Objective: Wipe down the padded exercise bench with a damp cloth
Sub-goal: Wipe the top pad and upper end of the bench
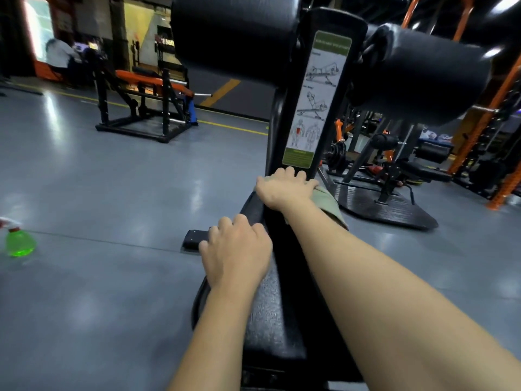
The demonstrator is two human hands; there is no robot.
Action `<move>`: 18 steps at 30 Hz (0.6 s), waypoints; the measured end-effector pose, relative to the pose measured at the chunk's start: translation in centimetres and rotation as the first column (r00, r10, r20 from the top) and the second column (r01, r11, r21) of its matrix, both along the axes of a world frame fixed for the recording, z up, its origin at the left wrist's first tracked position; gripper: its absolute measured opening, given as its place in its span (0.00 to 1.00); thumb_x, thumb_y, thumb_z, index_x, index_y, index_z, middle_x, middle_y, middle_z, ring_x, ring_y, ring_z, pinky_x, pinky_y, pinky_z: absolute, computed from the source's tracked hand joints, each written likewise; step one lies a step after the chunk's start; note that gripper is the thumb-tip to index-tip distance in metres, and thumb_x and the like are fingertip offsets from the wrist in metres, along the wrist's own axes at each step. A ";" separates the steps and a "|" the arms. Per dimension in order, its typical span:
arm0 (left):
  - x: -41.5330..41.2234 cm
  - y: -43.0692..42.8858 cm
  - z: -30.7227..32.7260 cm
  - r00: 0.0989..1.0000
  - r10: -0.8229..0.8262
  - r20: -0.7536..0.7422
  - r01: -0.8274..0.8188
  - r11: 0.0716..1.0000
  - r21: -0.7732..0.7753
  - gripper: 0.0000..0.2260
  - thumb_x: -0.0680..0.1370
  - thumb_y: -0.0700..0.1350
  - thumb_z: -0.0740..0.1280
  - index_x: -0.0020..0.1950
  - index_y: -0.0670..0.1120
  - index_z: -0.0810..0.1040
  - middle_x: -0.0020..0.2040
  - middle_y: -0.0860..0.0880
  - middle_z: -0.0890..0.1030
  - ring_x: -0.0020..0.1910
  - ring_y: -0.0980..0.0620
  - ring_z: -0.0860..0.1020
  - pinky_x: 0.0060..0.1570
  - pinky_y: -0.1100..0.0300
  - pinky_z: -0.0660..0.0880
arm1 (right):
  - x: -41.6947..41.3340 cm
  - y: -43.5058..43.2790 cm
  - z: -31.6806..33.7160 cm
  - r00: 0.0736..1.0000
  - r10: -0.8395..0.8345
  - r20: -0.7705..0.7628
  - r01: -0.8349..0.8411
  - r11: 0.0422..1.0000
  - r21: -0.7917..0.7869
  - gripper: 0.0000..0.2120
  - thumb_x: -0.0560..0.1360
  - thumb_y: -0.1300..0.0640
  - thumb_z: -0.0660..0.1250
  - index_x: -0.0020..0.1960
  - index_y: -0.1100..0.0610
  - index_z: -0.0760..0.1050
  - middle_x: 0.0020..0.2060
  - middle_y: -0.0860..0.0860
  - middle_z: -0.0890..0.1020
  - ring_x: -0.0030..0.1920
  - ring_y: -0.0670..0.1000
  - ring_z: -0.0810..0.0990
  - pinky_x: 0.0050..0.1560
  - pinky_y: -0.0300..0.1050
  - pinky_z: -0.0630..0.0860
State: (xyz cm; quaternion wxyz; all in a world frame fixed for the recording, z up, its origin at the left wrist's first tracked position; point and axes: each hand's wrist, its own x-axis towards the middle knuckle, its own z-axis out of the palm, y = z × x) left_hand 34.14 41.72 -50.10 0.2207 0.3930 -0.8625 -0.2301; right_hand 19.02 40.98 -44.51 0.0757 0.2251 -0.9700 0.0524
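Forearms (394, 292) span the black padded bench (270, 320), left hand (236, 249) gripping its left edge, right hand (284, 190) clutching the beige cloth (329, 204) at its far end, where the overhanging half could slip off.

Two arms in view, both bare fr. wrist to frame edge. L hand (236, 249): bare, back & knuckles showing, fingertips out of sight. R hand (284, 190): bare too, back showing, 3 knuckles clear. L forearm (214, 334) slim, smooth. R forearm (380, 277) looks much thicker toward bottom edge, prob. wide-angle stretch. Nails can't be made out.
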 end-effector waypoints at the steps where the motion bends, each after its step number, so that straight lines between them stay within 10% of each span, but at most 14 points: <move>1: 0.0 0.0 0.0 1.000 -0.003 0.005 0.003 1.000 0.009 0.15 0.82 0.50 0.52 0.59 0.46 0.75 0.62 0.44 0.76 0.62 0.41 0.72 0.58 0.46 0.67 | 0.6 -0.4 -0.2 0.999 0.040 -0.025 -0.039 0.999 0.033 0.29 0.80 0.42 0.49 0.74 0.59 0.66 0.71 0.56 0.68 0.71 0.63 0.63 0.71 0.70 0.53; 9: 0.2 -0.3 -0.3 1.000 -0.028 -0.013 0.028 0.999 0.020 0.14 0.83 0.50 0.52 0.57 0.45 0.74 0.62 0.43 0.76 0.63 0.40 0.72 0.58 0.47 0.68 | -0.1 3.1 -1.2 0.897 0.427 -0.116 -0.440 0.890 -0.120 0.21 0.83 0.42 0.54 0.73 0.43 0.72 0.75 0.44 0.69 0.76 0.52 0.64 0.76 0.52 0.56; 18: 0.0 -0.3 -0.5 1.000 -0.029 -0.009 0.029 0.999 -0.029 0.12 0.82 0.50 0.52 0.53 0.46 0.73 0.58 0.43 0.76 0.60 0.40 0.73 0.58 0.46 0.68 | 1.7 6.9 -2.7 1.000 -0.015 0.010 0.017 0.973 -0.229 0.29 0.80 0.34 0.46 0.80 0.37 0.52 0.80 0.54 0.55 0.78 0.63 0.52 0.72 0.70 0.53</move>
